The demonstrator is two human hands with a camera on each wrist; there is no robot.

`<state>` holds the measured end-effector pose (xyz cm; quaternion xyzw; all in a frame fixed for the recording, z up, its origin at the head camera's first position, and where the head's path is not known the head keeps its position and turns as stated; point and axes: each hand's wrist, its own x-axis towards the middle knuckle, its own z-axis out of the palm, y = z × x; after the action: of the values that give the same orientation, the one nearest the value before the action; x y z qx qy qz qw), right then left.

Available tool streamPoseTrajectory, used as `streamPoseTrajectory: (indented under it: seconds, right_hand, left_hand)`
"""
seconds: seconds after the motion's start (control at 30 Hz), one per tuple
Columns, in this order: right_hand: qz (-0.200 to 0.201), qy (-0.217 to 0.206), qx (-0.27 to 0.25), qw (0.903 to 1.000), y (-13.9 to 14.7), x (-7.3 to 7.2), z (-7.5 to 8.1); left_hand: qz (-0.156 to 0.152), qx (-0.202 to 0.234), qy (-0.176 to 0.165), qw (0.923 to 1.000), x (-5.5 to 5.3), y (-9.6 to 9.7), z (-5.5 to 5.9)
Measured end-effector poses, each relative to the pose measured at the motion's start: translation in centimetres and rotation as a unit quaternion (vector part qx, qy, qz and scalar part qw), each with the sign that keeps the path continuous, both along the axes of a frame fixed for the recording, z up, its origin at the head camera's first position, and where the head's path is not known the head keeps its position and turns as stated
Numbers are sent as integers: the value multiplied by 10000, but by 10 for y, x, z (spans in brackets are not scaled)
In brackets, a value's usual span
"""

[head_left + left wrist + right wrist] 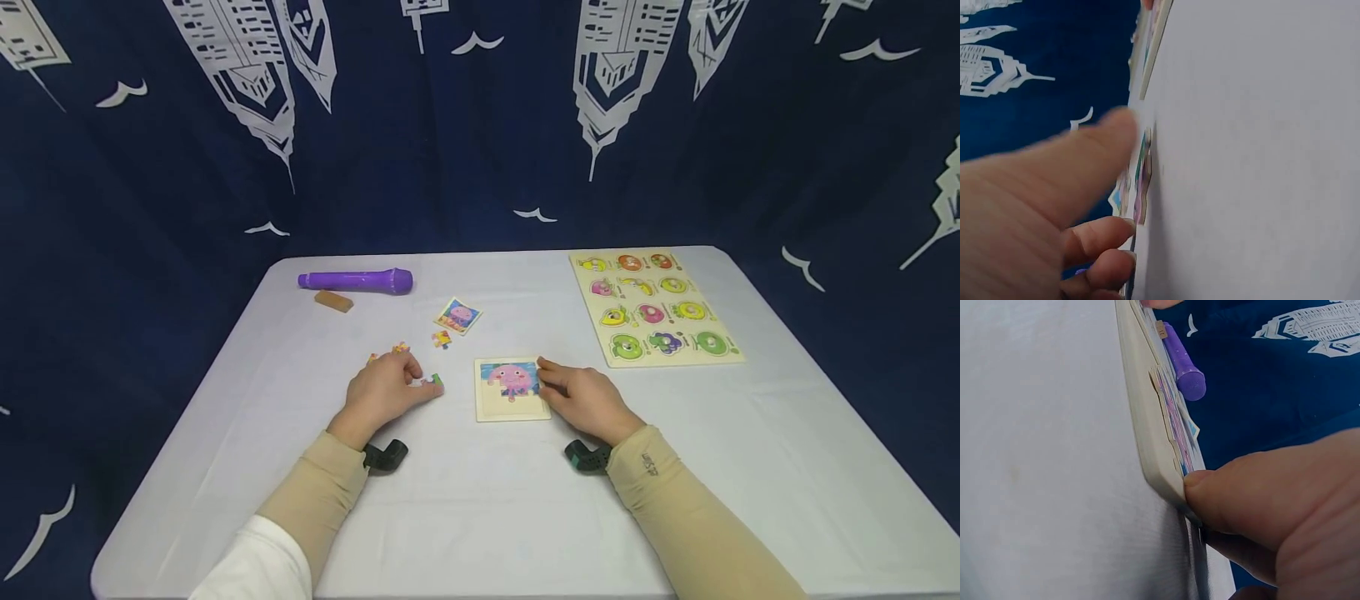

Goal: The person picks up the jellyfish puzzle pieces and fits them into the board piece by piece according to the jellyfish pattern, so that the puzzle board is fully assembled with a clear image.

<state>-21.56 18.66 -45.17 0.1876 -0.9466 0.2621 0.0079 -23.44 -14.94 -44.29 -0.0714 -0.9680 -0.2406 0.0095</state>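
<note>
A small square puzzle board (491, 408) with a partly filled pink cartoon picture lies in the middle of the table. My right hand (585, 400) holds its right edge, the thumb (1222, 494) at the near corner in the right wrist view. To the left of the board, my left hand (386, 387) is low over loose puzzle pieces. A pink and green puzzle piece (1143, 181) lies flat on the table, its ends near the spread thumb (1104, 140) and fingertips. More orange pieces (401, 347) show just behind the left hand, partly hidden by it.
Behind the pieces lie a yellow-red puzzle piece (442, 339) and a small picture card (458, 317). A purple toy microphone (356, 282) and a brown block (333, 301) are at the back left. A fruit puzzle board (648, 308) occupies the back right, before a dark blue curtain (450, 167).
</note>
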Motion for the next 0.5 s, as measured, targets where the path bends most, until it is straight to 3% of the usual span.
streamPoseTrajectory:
  seconds: [0.2,0.33,0.5]
  right_hand:
    - [-16,7,30,10000,0,-1,0]
    - [-15,3,21,10000,0,-1,-1]
    - [-14,2,40,10000,1,-2,-2]
  left_hand:
    - [-497,95,180,9986,0,4,-3]
    - [-541,210,98,9983,0,4,-2]
    - [-570,82,330,9978,1,2,-1]
